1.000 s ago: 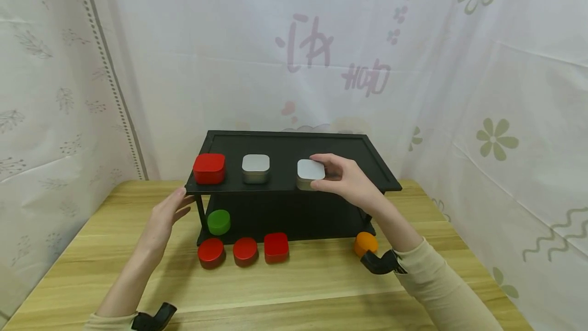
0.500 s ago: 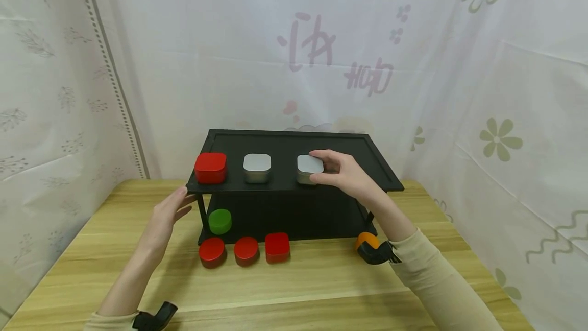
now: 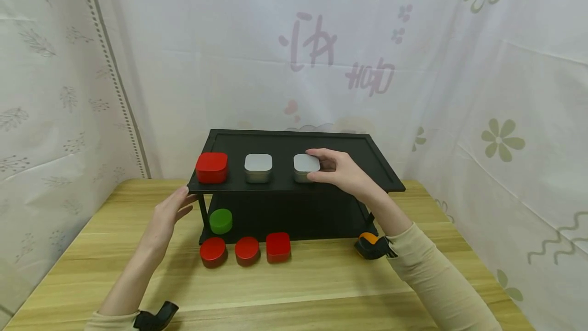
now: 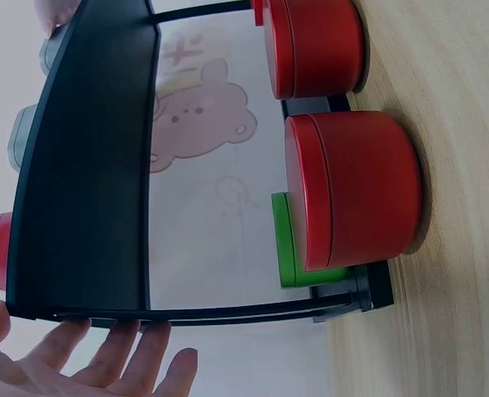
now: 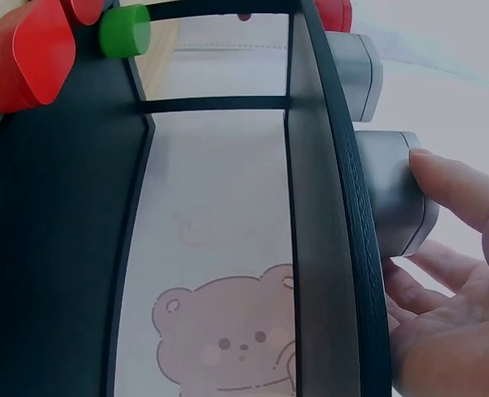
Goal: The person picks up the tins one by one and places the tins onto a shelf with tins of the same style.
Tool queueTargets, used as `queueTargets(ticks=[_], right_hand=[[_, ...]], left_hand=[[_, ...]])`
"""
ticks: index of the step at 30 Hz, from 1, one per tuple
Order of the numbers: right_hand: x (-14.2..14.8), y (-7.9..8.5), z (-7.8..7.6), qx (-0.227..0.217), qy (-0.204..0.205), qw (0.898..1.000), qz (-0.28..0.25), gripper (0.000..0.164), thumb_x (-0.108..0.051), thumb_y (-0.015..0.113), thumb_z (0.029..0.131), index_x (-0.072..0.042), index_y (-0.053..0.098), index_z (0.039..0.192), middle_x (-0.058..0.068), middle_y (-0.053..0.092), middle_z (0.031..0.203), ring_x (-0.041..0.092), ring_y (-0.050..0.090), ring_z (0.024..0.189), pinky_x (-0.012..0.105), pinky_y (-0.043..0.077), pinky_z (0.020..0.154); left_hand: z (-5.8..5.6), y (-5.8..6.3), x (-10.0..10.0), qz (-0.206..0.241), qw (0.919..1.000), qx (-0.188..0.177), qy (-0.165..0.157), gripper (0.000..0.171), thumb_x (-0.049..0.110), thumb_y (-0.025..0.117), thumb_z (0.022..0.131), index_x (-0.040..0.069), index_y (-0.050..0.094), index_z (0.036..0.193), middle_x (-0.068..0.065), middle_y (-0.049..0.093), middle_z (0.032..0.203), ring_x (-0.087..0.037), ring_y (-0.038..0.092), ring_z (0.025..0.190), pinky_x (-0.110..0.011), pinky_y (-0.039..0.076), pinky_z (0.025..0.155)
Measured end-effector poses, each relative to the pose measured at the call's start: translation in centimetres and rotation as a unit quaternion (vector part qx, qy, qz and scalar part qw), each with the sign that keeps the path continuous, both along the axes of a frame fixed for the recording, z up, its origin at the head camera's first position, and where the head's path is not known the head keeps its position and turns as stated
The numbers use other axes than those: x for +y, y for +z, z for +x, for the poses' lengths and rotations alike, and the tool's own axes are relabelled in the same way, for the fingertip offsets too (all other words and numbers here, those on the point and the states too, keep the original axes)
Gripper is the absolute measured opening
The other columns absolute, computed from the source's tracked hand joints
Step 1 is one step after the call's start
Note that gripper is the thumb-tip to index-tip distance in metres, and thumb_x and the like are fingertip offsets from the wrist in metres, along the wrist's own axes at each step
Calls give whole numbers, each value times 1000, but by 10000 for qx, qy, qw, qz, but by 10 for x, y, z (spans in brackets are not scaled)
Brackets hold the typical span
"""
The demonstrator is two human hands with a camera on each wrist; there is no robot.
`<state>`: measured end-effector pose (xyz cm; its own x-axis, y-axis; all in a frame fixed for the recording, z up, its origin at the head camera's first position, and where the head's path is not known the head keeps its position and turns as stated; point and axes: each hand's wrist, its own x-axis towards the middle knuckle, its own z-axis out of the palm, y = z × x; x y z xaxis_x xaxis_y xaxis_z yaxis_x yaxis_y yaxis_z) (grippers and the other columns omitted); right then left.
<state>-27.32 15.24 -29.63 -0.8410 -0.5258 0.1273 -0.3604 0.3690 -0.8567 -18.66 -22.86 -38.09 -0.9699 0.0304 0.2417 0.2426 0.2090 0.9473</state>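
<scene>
My right hand (image 3: pixel 344 171) pinches a square silver tin (image 3: pixel 305 168) between thumb and fingers on the top shelf of a black two-tier rack (image 3: pixel 294 142). In the right wrist view the thumb presses the side of that tin (image 5: pixel 389 194), which stands on the shelf. To its left on the same shelf are a second silver tin (image 3: pixel 258 169) and a square red tin (image 3: pixel 212 168). My left hand (image 3: pixel 165 216) touches the rack's left end with its fingers extended; the left wrist view shows the fingers (image 4: pixel 112 356) along the shelf's edge.
A round green tin (image 3: pixel 221 221) sits on the lower shelf at left. In front, on the wooden table (image 3: pixel 257 295), stand two round red tins (image 3: pixel 213 252) and a square red tin (image 3: pixel 277 247). An orange tin (image 3: pixel 367 238) is partly hidden behind the right wrist's black camera mount (image 3: pixel 373 249).
My right hand has shifted the pinched silver tin slightly left and back on the top shelf, nearer the other silver tin. The left hand stays at the rack's left end.
</scene>
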Motion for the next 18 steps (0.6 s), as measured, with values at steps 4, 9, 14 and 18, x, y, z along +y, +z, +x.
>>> queueTargets(ticks=[4, 9, 14, 18], right_hand=[[-1, -1, -1, -31, 8, 10000, 42, 60, -27, 71, 85, -19, 46, 139, 0, 57, 125, 18, 57, 110, 26, 52, 88], [-1, -2, -3, -26, -19, 10000, 72, 61, -28, 71, 85, -19, 45, 139, 0, 56, 126, 18, 56, 110, 25, 51, 88], [-1, 0, -2, -34, -57, 9999, 151, 60, -27, 70, 85, -19, 45, 139, 1, 55, 128, 19, 56, 113, 27, 51, 91], [1, -3, -5, -4, -12, 9998, 190, 63, -30, 71, 85, -19, 44, 141, -2, 55, 128, 17, 56, 114, 28, 51, 92]], left_hand=[[0, 0, 0, -18, 10000, 11, 17, 52, 43, 30, 102, 10, 45, 140, 19, 52, 127, 2, 53, 116, -8, 45, 90], [0, -1, -1, -37, 10000, 15, 36, 52, 43, 30, 102, 10, 45, 140, 19, 52, 127, 2, 53, 116, -8, 45, 91], [0, -1, -1, -66, 10000, -28, 32, 53, 44, 29, 102, 11, 44, 141, 19, 52, 128, 2, 52, 117, -10, 45, 92], [0, -1, -1, -64, 10000, -54, 43, 53, 44, 29, 102, 11, 44, 141, 18, 52, 128, 3, 52, 117, -10, 45, 92]])
